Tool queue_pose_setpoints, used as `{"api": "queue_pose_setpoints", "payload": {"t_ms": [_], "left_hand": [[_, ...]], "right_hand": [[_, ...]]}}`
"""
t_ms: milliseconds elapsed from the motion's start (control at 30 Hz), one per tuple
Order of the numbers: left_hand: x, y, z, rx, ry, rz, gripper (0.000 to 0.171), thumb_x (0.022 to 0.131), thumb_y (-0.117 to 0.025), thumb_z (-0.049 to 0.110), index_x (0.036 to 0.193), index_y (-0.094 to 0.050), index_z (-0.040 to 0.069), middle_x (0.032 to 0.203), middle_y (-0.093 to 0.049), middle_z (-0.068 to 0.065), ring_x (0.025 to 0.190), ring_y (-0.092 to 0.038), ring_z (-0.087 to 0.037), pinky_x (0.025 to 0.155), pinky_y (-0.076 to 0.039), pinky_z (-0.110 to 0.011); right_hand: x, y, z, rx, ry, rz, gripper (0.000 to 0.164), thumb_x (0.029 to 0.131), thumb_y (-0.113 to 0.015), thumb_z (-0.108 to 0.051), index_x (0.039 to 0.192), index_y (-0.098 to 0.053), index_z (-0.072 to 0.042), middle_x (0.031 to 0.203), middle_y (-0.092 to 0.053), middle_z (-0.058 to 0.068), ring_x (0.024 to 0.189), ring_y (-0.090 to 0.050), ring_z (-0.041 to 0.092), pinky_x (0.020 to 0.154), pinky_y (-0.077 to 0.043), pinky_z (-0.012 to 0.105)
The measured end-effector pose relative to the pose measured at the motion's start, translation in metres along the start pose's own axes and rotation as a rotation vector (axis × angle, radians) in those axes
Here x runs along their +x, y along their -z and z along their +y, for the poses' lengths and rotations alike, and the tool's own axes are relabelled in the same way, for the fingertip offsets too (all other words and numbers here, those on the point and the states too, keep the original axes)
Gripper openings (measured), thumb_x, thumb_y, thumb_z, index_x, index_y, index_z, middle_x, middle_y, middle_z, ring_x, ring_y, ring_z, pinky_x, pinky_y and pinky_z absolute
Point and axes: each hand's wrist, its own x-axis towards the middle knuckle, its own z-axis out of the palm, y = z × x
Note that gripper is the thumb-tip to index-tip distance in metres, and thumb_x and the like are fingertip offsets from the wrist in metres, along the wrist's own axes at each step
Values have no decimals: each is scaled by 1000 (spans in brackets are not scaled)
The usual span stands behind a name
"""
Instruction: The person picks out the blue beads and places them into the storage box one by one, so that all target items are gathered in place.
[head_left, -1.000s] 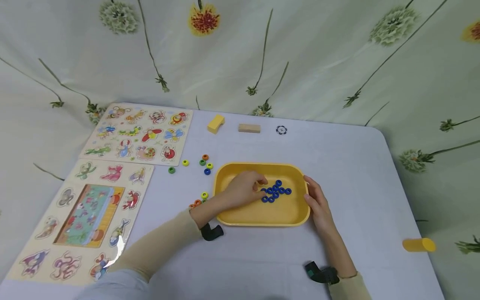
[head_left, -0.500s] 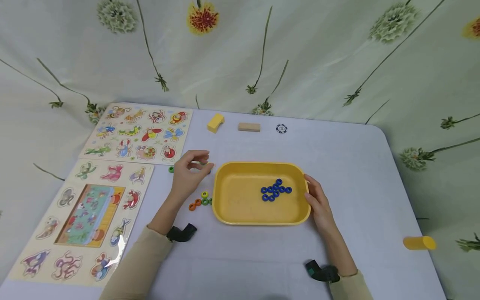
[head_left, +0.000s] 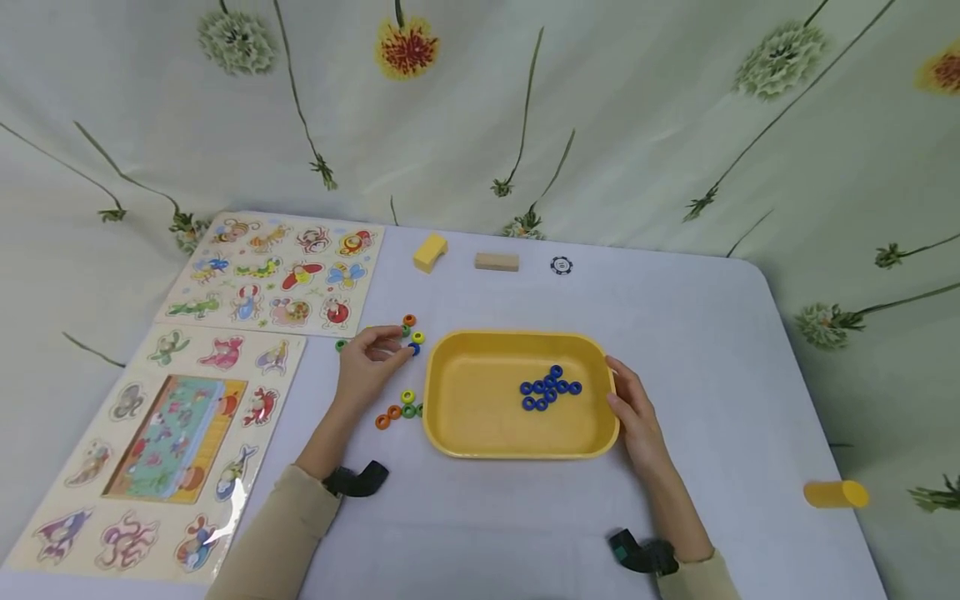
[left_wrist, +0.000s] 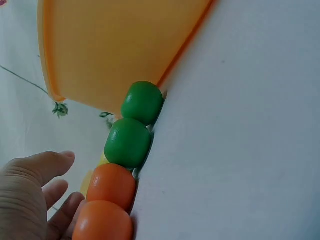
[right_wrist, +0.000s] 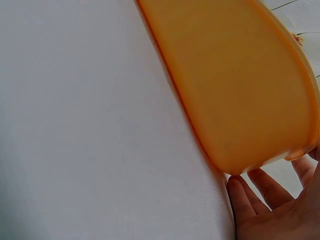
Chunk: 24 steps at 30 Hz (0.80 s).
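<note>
In the head view a yellow tray (head_left: 480, 437) stands mid-table with several blue beads (head_left: 551, 388) in its right half. My right hand (head_left: 639, 412) holds the tray's right end, thumb at the rim and fingers against the outer wall, as the right wrist view also shows. Left of the tray, my left hand (head_left: 367, 367) reaches down to a loose blue bead (head_left: 414, 349). Its thumb and fingers look apart in the left wrist view, with no bead visible between them. Beside that bead lie a yellow bead (head_left: 418, 337), an orange bead (head_left: 408, 320) and a partly covered green bead.
Orange beads (left_wrist: 111, 185) and green beads (left_wrist: 127, 142) line up by the tray's left wall. Two picture puzzle boards (head_left: 273, 271) lie at the left. Behind the tray are a yellow arch block (head_left: 430, 252), a wooden block (head_left: 497, 262) and a chip (head_left: 561, 265); a yellow cylinder (head_left: 835, 494) lies far right.
My left hand has left the tray's inside and moved left, then down to the loose beads. My right hand has stayed at the tray's end.
</note>
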Motion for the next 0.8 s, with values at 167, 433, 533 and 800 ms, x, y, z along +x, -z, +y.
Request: {"api": "queue_pose_setpoints", "payload": {"t_ms": [167,433,533,800], "left_hand": [[-2,-3,-6,99,-28,-6,36,74,-71,28,104,-62,12,96,-61,0,81,-54,-10,66,-45,-11],[0,-9,-11,299,-98,2,31,74,-70,32,101,-63,17,92,-57,6,79,-51,-5,65,-45,-13],[1,-11,-11,330,-105,9,27,75,-70,29,98,-65,17,91,-56,5,79,-51,-6,65,-46,-15],[-2,-6,1,299,-15,0,24,77,-68,27,98,-64,16,86,-59,3,76,-52,-8,63,-46,-15]], "right_hand": [[-1,-1,0,-9,4,0,44,95,-34,-8,138,-28,-13,134,-38,20,109,-49,26,80,-47,21],[-1,2,4,-3,7,2,44,95,-34,-9,138,-28,-14,133,-38,21,108,-50,23,80,-47,21],[-2,3,4,3,11,-2,44,95,-33,-8,138,-27,-12,132,-37,22,107,-50,25,79,-48,21],[3,6,19,33,-5,-3,43,95,-37,-15,137,-30,-20,135,-38,15,109,-50,20,80,-48,22]]}}
